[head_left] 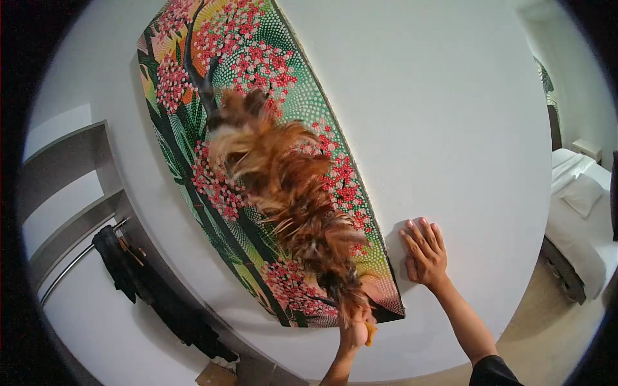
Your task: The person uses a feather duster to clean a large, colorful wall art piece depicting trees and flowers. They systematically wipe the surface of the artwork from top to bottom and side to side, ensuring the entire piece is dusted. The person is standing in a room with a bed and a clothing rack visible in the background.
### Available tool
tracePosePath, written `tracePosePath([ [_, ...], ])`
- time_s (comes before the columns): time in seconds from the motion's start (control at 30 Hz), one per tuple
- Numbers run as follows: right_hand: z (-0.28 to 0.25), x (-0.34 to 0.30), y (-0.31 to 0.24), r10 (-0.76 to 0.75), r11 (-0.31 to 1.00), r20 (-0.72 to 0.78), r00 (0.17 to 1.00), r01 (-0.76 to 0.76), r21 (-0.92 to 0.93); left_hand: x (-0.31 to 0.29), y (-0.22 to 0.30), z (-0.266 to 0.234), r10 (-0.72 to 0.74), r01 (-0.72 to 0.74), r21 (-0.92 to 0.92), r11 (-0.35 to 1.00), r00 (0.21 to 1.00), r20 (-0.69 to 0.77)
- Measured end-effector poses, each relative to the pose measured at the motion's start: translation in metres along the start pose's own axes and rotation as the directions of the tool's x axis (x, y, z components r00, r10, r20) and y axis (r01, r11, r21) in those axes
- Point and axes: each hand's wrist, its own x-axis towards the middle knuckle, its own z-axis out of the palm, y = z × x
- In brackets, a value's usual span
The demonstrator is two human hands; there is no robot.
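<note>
On my feed the left hand (pixel 353 334) is curled firmly around the base end of a feather duster (pixel 299 183), and the lowest feathers droop over the knuckles. A bit of yellow-orange handle (pixel 371 332) pokes out just to the right of that fist. From the grip, the duster's shaggy brown plume runs up and leftward, slanting across a dotted painting (pixel 222 190) of a dark tree with pink and red blossoms. The feathers are blurred at their edges, and I can't tell from here whether they touch the painted surface or stand a little off it. The painting's bottom edge lies right by the grip, with most of the picture above and to its left. To the right of the grip and higher, I have the right hand (pixel 426 256) laid flat on the white wall (pixel 438 128), holding nothing, its fingers pointing up, just beside the painting's right edge. Well left of the grip I see grey shelves (pixel 61 161) and dark clothes (pixel 161 302) hanging from a rail (pixel 72 270); far to its right stands a bed (pixel 584 209) with white covers.
</note>
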Motion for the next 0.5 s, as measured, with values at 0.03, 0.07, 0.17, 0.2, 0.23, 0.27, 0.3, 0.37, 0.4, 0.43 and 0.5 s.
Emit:
tracePosePath([
  [0.03,-0.001,-0.001,0.002,0.0,1.0,0.003,1.0,0.0,-0.006,0.005,0.018,0.007,0.02,-0.017,0.029,0.999,0.996,-0.089],
  [0.07,-0.002,-0.001,0.004,0.0,1.0,0.006,1.0,0.0,-0.013,0.009,0.026,0.012,0.041,-0.031,0.06,0.998,0.984,-0.175],
  [0.17,-0.002,0.001,0.0,-0.001,1.0,0.013,1.0,0.001,0.006,0.01,0.016,0.001,0.091,-0.088,0.059,0.994,0.995,-0.051],
  [0.2,-0.002,0.0,0.0,0.002,1.0,0.018,1.0,-0.002,0.009,0.007,0.019,0.009,0.054,-0.047,0.091,0.995,0.996,-0.075],
  [0.23,-0.002,0.0,0.0,-0.002,1.0,0.015,1.0,0.002,0.009,0.006,0.022,0.017,0.019,-0.007,0.12,0.993,0.995,-0.098],
  [0.27,-0.002,0.0,0.001,-0.006,1.0,0.011,1.0,0.006,0.007,0.009,0.012,0.014,0.091,-0.072,0.177,0.982,0.99,-0.103],
  [0.3,-0.003,0.001,-0.001,-0.01,1.0,0.008,1.0,0.01,0.013,0.012,-0.001,0.005,0.164,-0.134,0.238,0.962,0.98,-0.11],
  [0.37,-0.007,0.002,0.003,-0.012,1.0,0.003,1.0,0.012,0.002,0.011,-0.017,0.008,0.142,-0.124,0.164,0.979,0.984,-0.105],
  [0.4,-0.007,0.002,0.004,-0.01,1.0,0.001,1.0,0.01,0.002,0.01,-0.024,0.009,0.132,-0.118,0.131,0.984,0.985,-0.108],
  [0.43,-0.008,0.002,0.003,-0.01,1.0,-0.002,1.0,0.01,0.005,0.006,-0.043,0.011,0.129,-0.113,0.129,0.985,0.985,-0.116],
  [0.5,-0.009,0.004,0.002,-0.01,1.0,-0.002,1.0,0.01,0.01,-0.003,-0.073,0.018,0.136,-0.127,0.08,0.989,0.982,-0.131],
])
